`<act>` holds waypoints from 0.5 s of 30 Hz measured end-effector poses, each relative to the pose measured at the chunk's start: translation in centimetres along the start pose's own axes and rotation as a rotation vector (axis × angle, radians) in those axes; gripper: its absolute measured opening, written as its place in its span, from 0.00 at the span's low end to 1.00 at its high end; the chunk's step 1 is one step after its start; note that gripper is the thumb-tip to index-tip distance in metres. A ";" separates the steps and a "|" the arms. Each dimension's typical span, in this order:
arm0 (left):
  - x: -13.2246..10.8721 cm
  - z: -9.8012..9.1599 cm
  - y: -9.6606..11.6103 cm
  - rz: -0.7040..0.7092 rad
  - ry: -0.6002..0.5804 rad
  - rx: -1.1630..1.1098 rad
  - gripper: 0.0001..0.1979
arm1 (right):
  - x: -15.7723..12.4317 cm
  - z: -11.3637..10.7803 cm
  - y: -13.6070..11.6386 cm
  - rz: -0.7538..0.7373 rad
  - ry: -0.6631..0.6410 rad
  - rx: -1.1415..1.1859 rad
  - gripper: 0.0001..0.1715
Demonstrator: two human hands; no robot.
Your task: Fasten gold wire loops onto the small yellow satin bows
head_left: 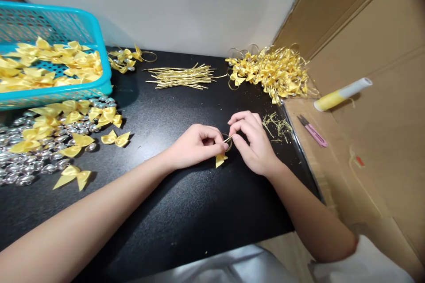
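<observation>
My left hand [195,146] is closed in a pinch on a small yellow ribbon bow [220,159], whose lower tail hangs below my fingers. My right hand [250,141] is closed too, pinching a thin gold wire tie [227,139] that loops at the bow. Both hands meet over the middle of the black table [172,212]. A bundle of loose gold wire ties [182,76] lies farther back. A heap of finished bows with wire loops [272,70] sits at the back right.
A turquoise basket [102,79] with yellow bows stands at the back left. Loose yellow bows [115,138] and several silver beads [20,163] lie at the left. Pink snips [314,132] and a yellow-white tube [341,93] rest on cardboard at the right. Wire trimmings [279,126] lie nearby.
</observation>
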State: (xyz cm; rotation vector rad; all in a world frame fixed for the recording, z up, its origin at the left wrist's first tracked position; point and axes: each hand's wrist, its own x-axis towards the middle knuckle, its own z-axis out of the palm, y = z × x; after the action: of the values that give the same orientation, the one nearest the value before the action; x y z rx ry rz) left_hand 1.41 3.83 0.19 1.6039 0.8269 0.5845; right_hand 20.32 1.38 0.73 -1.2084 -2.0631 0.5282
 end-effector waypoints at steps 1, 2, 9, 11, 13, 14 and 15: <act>0.0 0.0 -0.1 0.013 -0.004 0.014 0.14 | 0.1 -0.1 0.1 0.019 -0.020 0.037 0.07; -0.1 0.0 -0.1 0.030 -0.010 0.029 0.14 | 0.1 -0.2 0.2 0.043 -0.041 0.080 0.08; -0.1 -0.3 -0.1 0.095 -0.082 0.057 0.12 | 0.9 -0.8 0.9 0.278 -0.247 0.459 0.09; 0.0 -0.4 -0.1 0.111 -0.105 0.053 0.11 | 1.0 -1.0 0.9 0.321 -0.309 0.540 0.08; 0.0 -0.4 -0.1 0.140 -0.131 0.051 0.11 | 1.1 -1.2 1.0 0.358 -0.362 0.618 0.07; -0.1 -0.4 -0.1 0.158 -0.142 0.049 0.11 | 1.1 -1.2 1.1 0.376 -0.378 0.657 0.07; -0.1 -0.4 -0.1 0.177 -0.154 0.047 0.12 | 1.1 -1.3 1.1 0.393 -0.388 0.691 0.07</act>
State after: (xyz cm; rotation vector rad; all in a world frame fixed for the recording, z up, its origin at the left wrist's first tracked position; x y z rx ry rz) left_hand 1.01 4.06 0.16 1.7538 0.5925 0.5617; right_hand 21.54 2.85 1.29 -1.1251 -1.6771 1.6133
